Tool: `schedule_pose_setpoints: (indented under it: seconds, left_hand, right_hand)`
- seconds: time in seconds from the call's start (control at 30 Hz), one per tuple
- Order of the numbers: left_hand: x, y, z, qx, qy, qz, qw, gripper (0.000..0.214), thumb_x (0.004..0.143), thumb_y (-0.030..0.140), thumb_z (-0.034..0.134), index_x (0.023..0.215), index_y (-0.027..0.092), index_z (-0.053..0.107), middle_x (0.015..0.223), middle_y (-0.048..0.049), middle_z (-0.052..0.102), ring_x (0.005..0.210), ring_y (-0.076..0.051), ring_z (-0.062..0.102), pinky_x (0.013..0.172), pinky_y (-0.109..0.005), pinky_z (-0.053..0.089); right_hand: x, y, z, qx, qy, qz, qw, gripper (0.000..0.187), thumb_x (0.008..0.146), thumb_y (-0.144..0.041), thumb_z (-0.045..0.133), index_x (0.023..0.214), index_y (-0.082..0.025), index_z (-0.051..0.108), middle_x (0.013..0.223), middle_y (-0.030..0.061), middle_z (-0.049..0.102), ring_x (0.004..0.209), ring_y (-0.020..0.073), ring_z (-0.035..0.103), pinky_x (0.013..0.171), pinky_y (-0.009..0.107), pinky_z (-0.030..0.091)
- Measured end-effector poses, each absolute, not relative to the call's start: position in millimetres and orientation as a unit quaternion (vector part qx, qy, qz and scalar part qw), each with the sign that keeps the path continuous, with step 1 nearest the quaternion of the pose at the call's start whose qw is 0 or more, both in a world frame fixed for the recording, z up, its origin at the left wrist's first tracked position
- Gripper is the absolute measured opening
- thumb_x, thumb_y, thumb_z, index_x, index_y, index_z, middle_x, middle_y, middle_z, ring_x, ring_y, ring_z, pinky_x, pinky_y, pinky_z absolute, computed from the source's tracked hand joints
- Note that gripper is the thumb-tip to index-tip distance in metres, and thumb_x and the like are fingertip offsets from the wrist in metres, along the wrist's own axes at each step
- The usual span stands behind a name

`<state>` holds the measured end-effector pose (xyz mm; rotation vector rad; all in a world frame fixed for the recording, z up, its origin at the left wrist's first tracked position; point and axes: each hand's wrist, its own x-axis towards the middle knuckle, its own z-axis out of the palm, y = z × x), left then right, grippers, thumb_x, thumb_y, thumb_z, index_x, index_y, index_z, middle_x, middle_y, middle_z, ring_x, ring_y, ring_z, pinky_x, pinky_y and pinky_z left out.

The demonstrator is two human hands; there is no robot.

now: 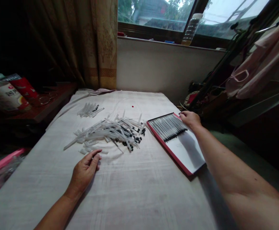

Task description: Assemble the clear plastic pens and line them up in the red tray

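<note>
While the right hand (190, 119) sits at the far corner of the shallow tray (182, 155), its fingertips are bent in by the rim; can't tell if they're clamped on it or just resting there. Left hand (88, 166) is low over the white cloth (120, 198), fingers curled, thumb close to the index finger, so a narrow gap at most. Can't tell if anything is pinched in it. Tips are right at the near edge of the loose pile of clear tubes (108, 132) (contact unclear).

Tray lies on the cloth to the right of the pile, angled, red along its long side. Row of tubes (168, 126) fills its far part, side by side, dark ends toward the near side; near part is bare white.

Small black pieces (139, 139) are scattered along the pile's right side. Smaller tube bunch (88, 110) lies apart, beyond the pile. One tiny red piece (133, 106) alone near the cloth's far end. Bottle (193, 28) stands on the windowsill.
</note>
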<state>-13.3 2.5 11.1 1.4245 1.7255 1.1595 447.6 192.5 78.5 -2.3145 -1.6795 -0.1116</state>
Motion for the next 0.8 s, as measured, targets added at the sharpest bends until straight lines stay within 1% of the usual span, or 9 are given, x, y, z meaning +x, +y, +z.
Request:
schedule_pose_setpoints:
  seconds: [0.13, 0.23, 0.33, 0.43, 0.57, 0.7, 0.8]
  left_hand:
    - [-13, 2, 11, 0.538, 0.611, 0.471, 0.34, 0.054, 0.081, 0.062, 0.053, 0.099, 0.014, 0.069, 0.073, -0.0035, 0.063, 0.05, -0.011, 0.056, 0.05, -0.024, 0.048]
    - [-13, 2, 10, 0.532, 0.592, 0.482, 0.367, 0.056, 0.081, 0.065, 0.052, 0.095, 0.013, 0.068, 0.071, -0.0027, 0.06, 0.05, -0.011, 0.055, 0.048, -0.023, 0.046]
    - [-14, 1, 9, 0.533, 0.584, 0.481, 0.379, 0.058, 0.081, 0.066, 0.051, 0.095, 0.013, 0.068, 0.071, -0.0027, 0.06, 0.051, -0.011, 0.055, 0.048, -0.023, 0.046]
    - [-14, 1, 7, 0.538, 0.577, 0.483, 0.38, 0.057, 0.082, 0.065, 0.05, 0.096, 0.012, 0.068, 0.07, -0.0026, 0.06, 0.05, -0.011, 0.055, 0.048, -0.023, 0.045]
    - [-14, 2, 5, 0.544, 0.565, 0.486, 0.384, 0.055, 0.083, 0.063, 0.049, 0.096, 0.013, 0.069, 0.069, -0.0023, 0.06, 0.049, -0.011, 0.055, 0.048, -0.023, 0.045]
    - [-15, 3, 3, 0.552, 0.563, 0.477, 0.387, 0.054, 0.085, 0.061, 0.048, 0.096, 0.013, 0.07, 0.07, -0.0022, 0.06, 0.05, -0.011, 0.056, 0.048, -0.022, 0.044]
    - [-16, 4, 1, 0.559, 0.56, 0.471, 0.39, 0.054, 0.086, 0.06, 0.047, 0.098, 0.013, 0.07, 0.071, -0.0023, 0.06, 0.05, -0.011, 0.057, 0.049, -0.022, 0.044]
  right_hand:
    - [393, 186, 80, -0.753, -0.635, -0.028, 0.168, 0.034, 0.088, -0.031, 0.05, 0.107, -0.021, 0.075, 0.105, 0.0086, 0.075, 0.096, 0.0227, 0.068, 0.078, 0.028, 0.049]
    - [342, 177, 79, -0.697, -0.694, 0.003, 0.179, 0.031, 0.09, -0.031, 0.05, 0.107, -0.023, 0.075, 0.107, 0.0065, 0.075, 0.098, 0.0203, 0.068, 0.081, 0.026, 0.048]
    - [294, 165, 75, -0.654, -0.738, 0.018, 0.165, 0.031, 0.091, -0.031, 0.049, 0.109, -0.024, 0.073, 0.109, 0.0061, 0.074, 0.099, 0.0197, 0.068, 0.081, 0.025, 0.047]
    - [256, 151, 67, -0.627, -0.767, 0.025, 0.134, 0.03, 0.091, -0.033, 0.049, 0.106, -0.026, 0.074, 0.105, 0.0055, 0.075, 0.096, 0.0204, 0.069, 0.076, 0.026, 0.046]
    - [225, 133, 58, -0.606, -0.788, 0.036, 0.102, 0.029, 0.091, -0.035, 0.049, 0.102, -0.028, 0.075, 0.1, 0.0049, 0.076, 0.092, 0.0206, 0.069, 0.072, 0.025, 0.045]
    - [213, 120, 54, -0.611, -0.784, 0.038, 0.103, 0.031, 0.092, -0.039, 0.048, 0.101, -0.028, 0.075, 0.098, 0.0042, 0.076, 0.09, 0.0206, 0.068, 0.072, 0.027, 0.046]
    - [209, 110, 50, -0.613, -0.781, 0.043, 0.111, 0.032, 0.09, -0.044, 0.05, 0.101, -0.026, 0.074, 0.101, 0.0062, 0.074, 0.092, 0.0223, 0.067, 0.074, 0.028, 0.047]
